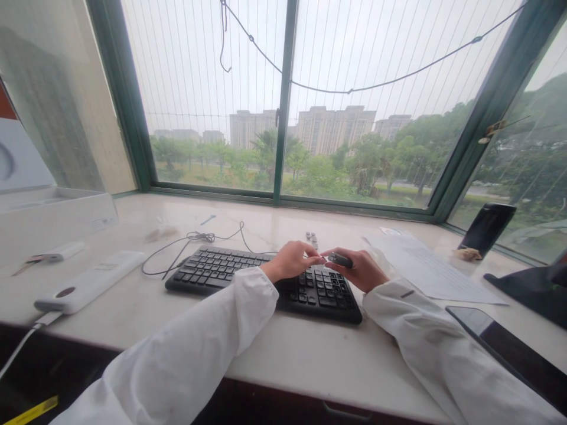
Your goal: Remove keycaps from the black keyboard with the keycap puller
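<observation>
Working over one black keyboard (310, 290), we bring two bare hands together above its right half. Our right hand (359, 270) is closed around one small dark tool (341, 260), its tip turned toward the other hand. Our left hand (291, 261) has thumb and fingers drawn in close to that tip — we cannot tell whether they pinch anything. The keyboard lies on the white counter (305, 354), near its front edge, with one dark cable (202, 237) bundled behind it. Just beyond our hands sits one small cluster of grey pieces (312, 239), too small for us to count surely. We count two phones — one lying flat (509, 348) at right, one propped upright (487, 228) behind — and one white power bank (95, 280) at left.
</observation>
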Demonstrator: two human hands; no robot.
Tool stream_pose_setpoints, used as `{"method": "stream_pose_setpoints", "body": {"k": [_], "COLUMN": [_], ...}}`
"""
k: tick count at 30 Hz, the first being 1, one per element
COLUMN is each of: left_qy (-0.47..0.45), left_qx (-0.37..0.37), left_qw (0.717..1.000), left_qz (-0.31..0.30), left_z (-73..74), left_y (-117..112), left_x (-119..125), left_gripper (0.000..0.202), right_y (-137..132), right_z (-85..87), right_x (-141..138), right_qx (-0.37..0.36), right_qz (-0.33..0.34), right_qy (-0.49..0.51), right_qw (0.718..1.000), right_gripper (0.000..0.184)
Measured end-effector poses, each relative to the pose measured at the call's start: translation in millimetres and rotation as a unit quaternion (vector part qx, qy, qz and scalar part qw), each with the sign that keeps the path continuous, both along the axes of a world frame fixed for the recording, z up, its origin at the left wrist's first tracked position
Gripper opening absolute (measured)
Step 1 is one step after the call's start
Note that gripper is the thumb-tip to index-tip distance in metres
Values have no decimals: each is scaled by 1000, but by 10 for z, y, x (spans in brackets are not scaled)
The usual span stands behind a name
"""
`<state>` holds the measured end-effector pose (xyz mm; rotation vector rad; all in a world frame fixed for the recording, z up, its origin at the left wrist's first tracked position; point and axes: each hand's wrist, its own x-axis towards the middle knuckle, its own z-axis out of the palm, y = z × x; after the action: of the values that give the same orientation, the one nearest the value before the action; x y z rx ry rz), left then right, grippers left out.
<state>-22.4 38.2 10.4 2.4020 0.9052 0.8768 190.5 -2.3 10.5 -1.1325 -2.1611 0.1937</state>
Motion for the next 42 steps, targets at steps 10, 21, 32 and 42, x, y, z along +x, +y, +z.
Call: {"method": "stream_pose_setpoints", "body": {"k": [10,21,32,42], "left_qy": [-18,0,29,109], "left_qx": [54,155,188,225], "left_qw": [998,986,980,965], "left_qz": [13,58,56,75], "left_z": [5,85,82,118], "left_y": [8,-120,-143,-111], "left_x": [0,-20,-14,-85], "left_gripper": [27,16,15,20], "right_y": [36,53,44,62], "right_z": [-20,-20,-20,-40], "right_x": [35,64,44,43], "right_qx": [28,43,36,49], "right_qz": [-49,-84,-85,-109], "right_qy": [-12,-13,-16,-22], "right_qw": [998,996,996,993], "right_gripper": [26,27,32,30]}}
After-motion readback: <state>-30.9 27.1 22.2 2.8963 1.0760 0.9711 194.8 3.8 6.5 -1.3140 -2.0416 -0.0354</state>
